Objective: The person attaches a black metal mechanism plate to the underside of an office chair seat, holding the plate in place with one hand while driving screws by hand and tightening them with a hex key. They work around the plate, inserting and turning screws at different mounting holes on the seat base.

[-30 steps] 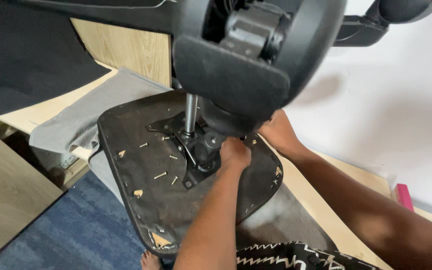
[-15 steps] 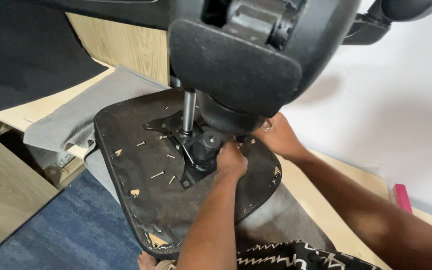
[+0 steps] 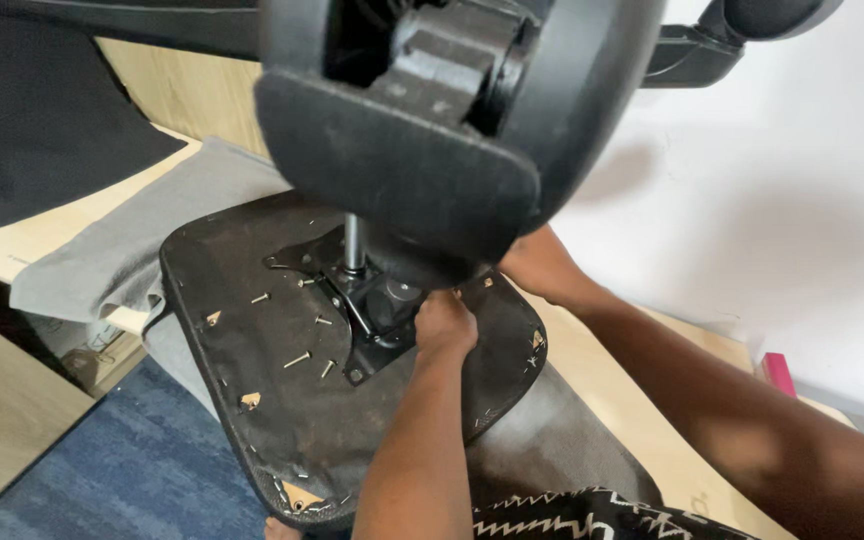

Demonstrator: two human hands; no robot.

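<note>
An upturned chair seat (image 3: 252, 400) with a black fabric underside lies on a grey cloth. A black metal mechanism plate (image 3: 367, 305) with a steel gas column (image 3: 353, 243) is fixed at its middle. My left hand (image 3: 444, 325) is closed against the plate's near right corner; what its fingers hold is hidden. My right hand (image 3: 542, 265) rests at the plate's far right side, mostly hidden behind the chair base (image 3: 432, 130) that looms close to the camera. Several loose screws (image 3: 297, 360) lie on the seat underside left of the plate.
A grey cloth (image 3: 152, 240) covers a light wooden board (image 3: 42, 235). Blue carpet (image 3: 132, 470) lies below left. A white wall (image 3: 782, 200) stands to the right, with a pink object (image 3: 778, 373) at its foot. Patterned black-and-white fabric (image 3: 572, 512) lies at the bottom.
The chair base has swung further across the view and covers more of the plate. My left hand has stayed at the plate's corner; the right hand is more hidden.
</note>
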